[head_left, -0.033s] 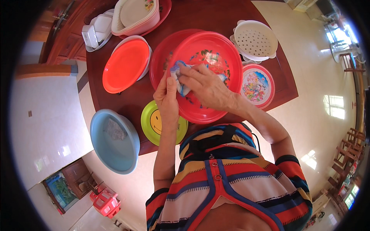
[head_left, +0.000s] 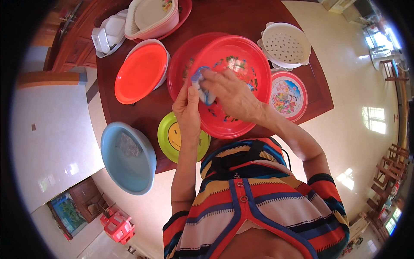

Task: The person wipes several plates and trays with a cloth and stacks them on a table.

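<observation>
A large red basin (head_left: 262, 77) with a flower pattern inside stands tilted toward me at the table's front edge. My left hand (head_left: 186, 108) is closed on its left rim, thumb on the near face, the other fingers hidden behind. Inside that same rim, my right hand (head_left: 237, 97) presses a white and blue cloth (head_left: 208, 97) against the basin; its fingers are bent over the cloth and blurred by motion. Behind the basin another red basin or tray (head_left: 176, 71) shows in part. A lime-green plate with a smiling face (head_left: 166, 140) lies below my left hand.
A light-blue basin (head_left: 148, 149) with a clear crumpled bag (head_left: 128, 144) is at the left table edge. Beyond it are an orange-red lid (head_left: 142, 73) and pale-pink containers (head_left: 151, 26). To the right sit a white strainer (head_left: 282, 43) and a round patterned tray (head_left: 284, 97).
My right hand and the cloth have shifted slightly along the basin's rim, with the fingers now more blurred. My left hand keeps nearly the same place.
</observation>
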Tool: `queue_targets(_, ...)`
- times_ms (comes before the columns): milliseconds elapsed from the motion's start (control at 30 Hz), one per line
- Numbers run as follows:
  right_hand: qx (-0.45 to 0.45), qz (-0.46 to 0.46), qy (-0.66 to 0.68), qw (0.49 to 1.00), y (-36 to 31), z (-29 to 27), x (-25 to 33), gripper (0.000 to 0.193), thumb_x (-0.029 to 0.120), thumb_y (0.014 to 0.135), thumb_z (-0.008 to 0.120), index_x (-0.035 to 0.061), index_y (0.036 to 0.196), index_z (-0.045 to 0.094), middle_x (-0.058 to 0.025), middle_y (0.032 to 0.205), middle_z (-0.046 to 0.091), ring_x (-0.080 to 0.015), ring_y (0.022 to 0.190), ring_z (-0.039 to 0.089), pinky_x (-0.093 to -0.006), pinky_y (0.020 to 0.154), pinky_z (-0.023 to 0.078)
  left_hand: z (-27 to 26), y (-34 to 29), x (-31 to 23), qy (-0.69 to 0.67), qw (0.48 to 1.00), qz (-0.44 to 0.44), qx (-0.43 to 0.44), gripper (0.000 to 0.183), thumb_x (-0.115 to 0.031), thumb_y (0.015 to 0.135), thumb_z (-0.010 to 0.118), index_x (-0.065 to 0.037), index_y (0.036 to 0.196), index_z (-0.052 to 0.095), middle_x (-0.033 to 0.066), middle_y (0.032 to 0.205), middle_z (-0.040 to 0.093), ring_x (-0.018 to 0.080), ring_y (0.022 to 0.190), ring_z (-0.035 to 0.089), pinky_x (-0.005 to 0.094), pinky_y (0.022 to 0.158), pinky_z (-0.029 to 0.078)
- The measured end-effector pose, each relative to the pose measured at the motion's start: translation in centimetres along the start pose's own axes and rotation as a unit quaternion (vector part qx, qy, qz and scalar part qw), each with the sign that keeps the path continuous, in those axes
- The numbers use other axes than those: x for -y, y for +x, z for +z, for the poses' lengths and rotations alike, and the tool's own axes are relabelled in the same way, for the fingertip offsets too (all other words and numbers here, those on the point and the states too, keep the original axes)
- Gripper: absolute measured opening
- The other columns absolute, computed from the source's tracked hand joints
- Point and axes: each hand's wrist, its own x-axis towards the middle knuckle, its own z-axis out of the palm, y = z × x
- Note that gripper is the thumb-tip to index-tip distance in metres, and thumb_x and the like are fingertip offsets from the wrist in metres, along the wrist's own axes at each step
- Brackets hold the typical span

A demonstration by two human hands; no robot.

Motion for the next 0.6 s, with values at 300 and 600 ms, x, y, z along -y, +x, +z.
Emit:
queue_targets(300,0.008,0.009,-0.047,0.999,2.5,-1.4,-0.1,0.050,0.002,0.070,0.059,0.0030,0.119,0.051,-0.0113,0.125,0.051,-0.0294,0.095,0.055,-0.0377,0.069,0.052,0.8,0.1,-0.6,0.049,0.998,0.020,0.026,0.038,-0.009,0.089,0.058,0.002,0.125,0.052,0.0042,0.116,0.059,0.0069,0.103,0.051,0.0216,0.092,0.038)
queue_targets(600,-0.126,0.130,-0.175,0.968,2.5,-1.9,-4.6,0.053,0.003,0.070,0.062,0.0073,0.123,0.052,-0.0126,0.127,0.050,-0.0322,0.098,0.059,-0.0368,0.079,0.051,0.8,-0.5,-2.2,0.034,0.999,0.005,0.018,0.040,0.001,0.084,0.059,0.003,0.123,0.053,0.0042,0.102,0.064,0.0065,0.086,0.057,0.0201,0.078,0.045)
